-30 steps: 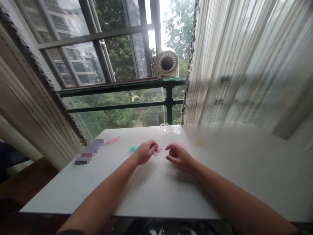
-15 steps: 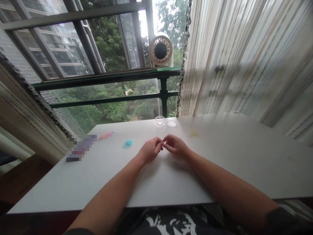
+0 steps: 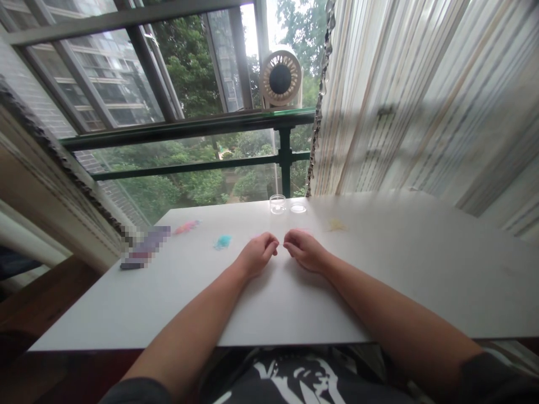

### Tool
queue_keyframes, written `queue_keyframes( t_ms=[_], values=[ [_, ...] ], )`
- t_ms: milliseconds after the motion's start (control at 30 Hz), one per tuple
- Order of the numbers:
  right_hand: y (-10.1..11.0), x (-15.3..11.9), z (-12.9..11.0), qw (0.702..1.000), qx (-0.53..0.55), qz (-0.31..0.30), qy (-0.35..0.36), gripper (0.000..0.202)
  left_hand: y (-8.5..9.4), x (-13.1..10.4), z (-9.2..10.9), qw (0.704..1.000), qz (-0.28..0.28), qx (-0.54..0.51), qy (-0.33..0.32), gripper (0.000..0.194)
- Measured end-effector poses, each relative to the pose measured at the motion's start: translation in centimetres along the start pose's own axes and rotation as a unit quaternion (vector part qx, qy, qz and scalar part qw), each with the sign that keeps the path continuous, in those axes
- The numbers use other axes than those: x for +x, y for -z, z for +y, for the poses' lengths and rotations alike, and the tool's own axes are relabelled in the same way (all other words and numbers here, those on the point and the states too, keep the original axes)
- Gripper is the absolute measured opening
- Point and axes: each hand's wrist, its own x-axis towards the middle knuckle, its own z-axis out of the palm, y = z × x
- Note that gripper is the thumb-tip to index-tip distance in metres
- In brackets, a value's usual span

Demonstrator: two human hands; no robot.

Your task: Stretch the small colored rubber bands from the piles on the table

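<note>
right hand [image 3: 306,251] over table [image 3: 286,314], window [image 3: 146,67] beyond

head-worn view, facing forward and down, near above a white table [image 3: 295,314], window [image 3: 147,70] ahead

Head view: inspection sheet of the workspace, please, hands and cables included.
Surface: white table, pale and smooth.
Things: teal pile, yellow pile, pink-orange pile; pink bits partly hidden by right hand; clear jar beside clear disc.
Clutter: purplish item, pixelated, identity unclear.
Hands: left hand and right hand apart, fingers curled, fingertips facing; any held piece too small to identify.
Cables: nothing seen.
Surroundings: window, green railing, round fan, striped curtain.
</note>
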Motion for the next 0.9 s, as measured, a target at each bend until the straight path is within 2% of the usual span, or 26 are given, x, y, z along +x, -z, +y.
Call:
queue_keyframes(
  t_ms=[200,467,733,900],
  values=[
    [0.01,-0.06,-0.08,1.0,0.012,0.0,-0.006,0.009,0.46,0.15,-0.9,0.998,0.054,-0.041,0.019,0.025],
    [-0.02,-0.09,-0.05,1.0,-0.007,0.007,0.003,0.008,0.33,-0.25,-0.26,0.999,0.023,-0.002,-0.022,0.024],
    [-0.18,-0.05,0.09,1.0,-0.015,0.007,0.007,0.007,0.28,-0.13,-0.54,0.999,0.036,-0.007,-0.036,0.018],
    [-0.13,-0.14,-0.16,1.0,0.01,-0.017,-0.008,0.007,0.49,-0.07,-0.72,0.998,0.043,-0.014,-0.041,0.018]
  ],
)
